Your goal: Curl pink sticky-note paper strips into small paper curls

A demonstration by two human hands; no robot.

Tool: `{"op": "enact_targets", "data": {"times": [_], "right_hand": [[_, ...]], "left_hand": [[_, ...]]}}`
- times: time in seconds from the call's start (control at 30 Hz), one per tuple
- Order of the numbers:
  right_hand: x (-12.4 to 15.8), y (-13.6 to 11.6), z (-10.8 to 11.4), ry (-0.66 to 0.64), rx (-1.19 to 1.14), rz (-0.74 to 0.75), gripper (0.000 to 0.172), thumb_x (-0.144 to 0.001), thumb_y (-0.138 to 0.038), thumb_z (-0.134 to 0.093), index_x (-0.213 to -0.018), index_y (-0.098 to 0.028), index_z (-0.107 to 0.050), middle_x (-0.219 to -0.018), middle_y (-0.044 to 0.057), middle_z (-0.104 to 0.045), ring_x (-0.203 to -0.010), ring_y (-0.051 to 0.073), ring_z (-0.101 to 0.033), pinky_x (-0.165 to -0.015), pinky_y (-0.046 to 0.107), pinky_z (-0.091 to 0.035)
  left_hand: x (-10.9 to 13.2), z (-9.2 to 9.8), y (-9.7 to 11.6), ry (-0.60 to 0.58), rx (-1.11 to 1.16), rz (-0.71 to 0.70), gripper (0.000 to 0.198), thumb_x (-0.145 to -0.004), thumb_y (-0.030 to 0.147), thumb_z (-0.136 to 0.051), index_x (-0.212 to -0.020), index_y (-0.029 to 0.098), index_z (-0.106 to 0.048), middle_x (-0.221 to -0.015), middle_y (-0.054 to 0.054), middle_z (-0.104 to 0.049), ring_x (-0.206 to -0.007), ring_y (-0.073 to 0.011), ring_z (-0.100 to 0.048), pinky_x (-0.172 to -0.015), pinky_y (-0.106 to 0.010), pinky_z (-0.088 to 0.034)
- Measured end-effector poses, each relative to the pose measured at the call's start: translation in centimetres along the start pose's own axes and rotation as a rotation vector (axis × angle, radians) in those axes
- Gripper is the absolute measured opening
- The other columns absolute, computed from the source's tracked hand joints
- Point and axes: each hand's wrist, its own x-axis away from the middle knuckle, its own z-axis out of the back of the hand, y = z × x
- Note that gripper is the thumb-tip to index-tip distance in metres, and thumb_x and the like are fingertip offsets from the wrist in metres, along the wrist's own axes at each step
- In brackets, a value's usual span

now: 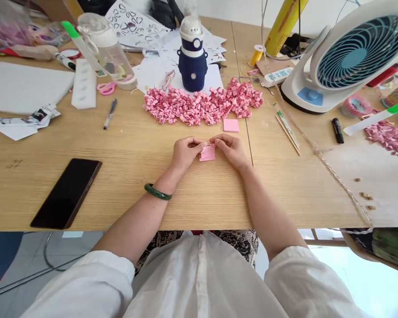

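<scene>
A small pink paper sheet (207, 153) with crease or cut lines across it is held between my two hands, above the wooden table. My left hand (187, 153) pinches its upper left corner between thumb and fingers. At the upper right corner, my right hand (230, 150) pinches the same sheet. Just beyond the right hand lies a pad of square pink paper (231, 125). Behind it stretches a long heap of crumpled or folded pink paper pieces (192, 106).
A dark blue bottle (193, 66) stands behind the heap. To the left are a phone (66, 193), a pen (110, 114), pink scissors (106, 88) and a clear bottle (114, 57). At right are a fan (354, 57), wooden sticks (288, 134), a black marker (337, 130) and a twisted cord (331, 168).
</scene>
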Motion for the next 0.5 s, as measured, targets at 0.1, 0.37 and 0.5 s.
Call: {"op": "enact_targets", "data": {"times": [0.1,0.37,0.5], "right_hand": [[0.84,0.02,-0.01,-0.051,-0.039,-0.041,0.024,-0.085,-0.042,-0.070,-0.091,-0.019,-0.075,-0.095,0.003,-0.078,-0.089,0.016,-0.068,-0.085,0.030,-0.053],[0.68,0.13,-0.49,-0.035,-0.112,-0.069,0.020,-0.078,-0.037,-0.076,-0.082,-0.018,-0.071,-0.081,0.001,-0.072,-0.074,0.012,-0.061,-0.071,0.027,-0.050],[0.67,0.09,-0.51,-0.019,-0.118,-0.063,0.018,-0.079,-0.036,-0.074,-0.080,-0.018,-0.069,-0.079,0.001,-0.070,-0.073,0.012,-0.059,-0.069,0.026,-0.048]], "left_hand": [[-0.07,0.11,0.20,-0.018,0.006,0.017,0.020,-0.065,0.028,-0.087,-0.067,0.015,-0.073,-0.060,0.001,-0.069,-0.052,-0.0096,-0.058,-0.050,-0.021,-0.048],[-0.05,0.28,0.56,-0.125,0.012,0.009,0.035,-0.061,0.044,-0.091,-0.069,0.016,-0.072,-0.064,0.000,-0.070,-0.058,-0.0116,-0.062,-0.057,-0.024,-0.054],[0.02,0.66,0.65,-0.157,0.005,-0.003,0.032,-0.068,0.045,-0.087,-0.072,0.016,-0.075,-0.070,-0.001,-0.072,-0.066,-0.0118,-0.065,-0.066,-0.025,-0.056]]}}
